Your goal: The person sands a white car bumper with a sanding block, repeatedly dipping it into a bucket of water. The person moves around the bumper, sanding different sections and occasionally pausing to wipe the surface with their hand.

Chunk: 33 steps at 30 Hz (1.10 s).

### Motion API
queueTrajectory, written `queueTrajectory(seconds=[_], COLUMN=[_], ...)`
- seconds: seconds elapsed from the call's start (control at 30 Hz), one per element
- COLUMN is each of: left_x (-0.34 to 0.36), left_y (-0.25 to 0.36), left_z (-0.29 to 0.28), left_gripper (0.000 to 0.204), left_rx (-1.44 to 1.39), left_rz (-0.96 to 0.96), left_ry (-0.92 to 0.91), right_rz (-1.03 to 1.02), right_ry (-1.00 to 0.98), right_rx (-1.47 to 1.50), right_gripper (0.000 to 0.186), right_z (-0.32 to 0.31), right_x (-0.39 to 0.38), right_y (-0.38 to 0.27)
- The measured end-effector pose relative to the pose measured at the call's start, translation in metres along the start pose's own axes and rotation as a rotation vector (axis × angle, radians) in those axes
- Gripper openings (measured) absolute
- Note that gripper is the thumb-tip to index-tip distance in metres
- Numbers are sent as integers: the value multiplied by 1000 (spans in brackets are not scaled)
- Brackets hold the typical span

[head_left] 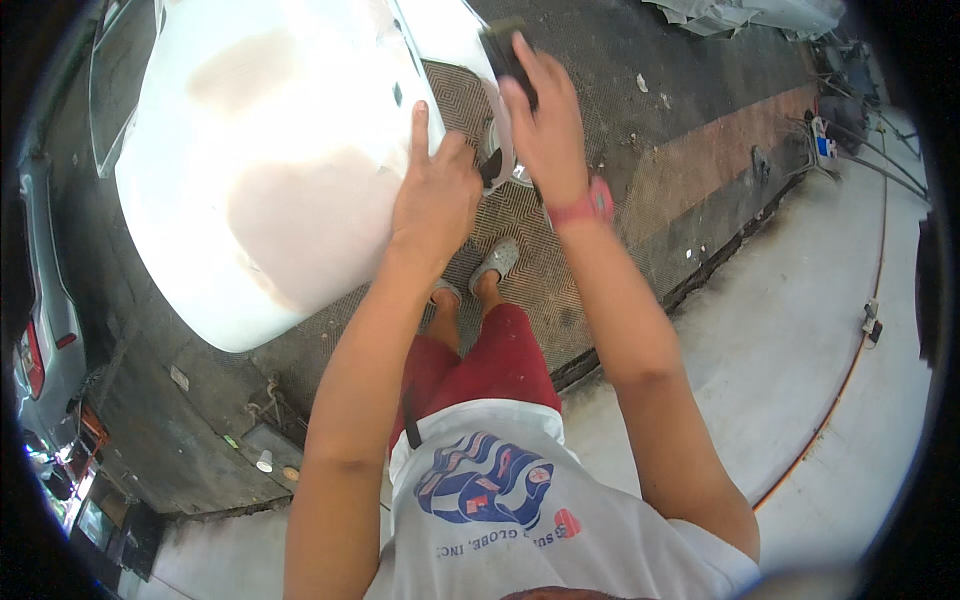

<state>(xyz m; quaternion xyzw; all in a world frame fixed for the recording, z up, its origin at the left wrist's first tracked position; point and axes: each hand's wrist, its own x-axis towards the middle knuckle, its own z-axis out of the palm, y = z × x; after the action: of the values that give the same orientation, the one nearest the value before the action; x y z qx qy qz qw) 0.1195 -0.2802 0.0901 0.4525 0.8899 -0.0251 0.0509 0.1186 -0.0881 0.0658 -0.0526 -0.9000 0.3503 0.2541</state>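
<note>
A large white car body panel (180,170) with beige, filler-like patches (300,215) fills the upper left. My left hand (437,190) grips its right edge, index finger stretched along the surface and the other fingers curled over the side. Just right of those fingers, a small black piece (491,168) shows; whether my hand touches it cannot be made out. In my right hand (548,120) is a dark rectangular sanding block (508,60), held against the outer edge of an adjoining narrow white section (445,35). My palm hides part of the block.
Textured dark matting (570,230) lies under my feet. A silver car (50,330) stands at the far left. Crumpled plastic sheeting (745,15) is at the top right, and a metal stand (825,145) at the right. An orange cord (835,420) crosses the pale floor.
</note>
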Motion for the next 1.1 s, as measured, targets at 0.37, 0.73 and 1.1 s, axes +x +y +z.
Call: queueTrajectory(seconds=[0.37,0.73,1.1], left_x=[2,1,2], left_y=[-2,-2,-6], left_z=[1,15,1], left_gripper=[17,19,23], left_rx=[57,6,70], left_rz=[-10,4,-9], left_ry=[8,91,68], right_rz=[54,-33,-197], right_ry=[-27,-125,-131], right_rx=[107,-172,-535], right_gripper=[54,59,60], right_z=[-3,-35,-31], right_x=[16,-87,-108], right_y=[-2,11,6])
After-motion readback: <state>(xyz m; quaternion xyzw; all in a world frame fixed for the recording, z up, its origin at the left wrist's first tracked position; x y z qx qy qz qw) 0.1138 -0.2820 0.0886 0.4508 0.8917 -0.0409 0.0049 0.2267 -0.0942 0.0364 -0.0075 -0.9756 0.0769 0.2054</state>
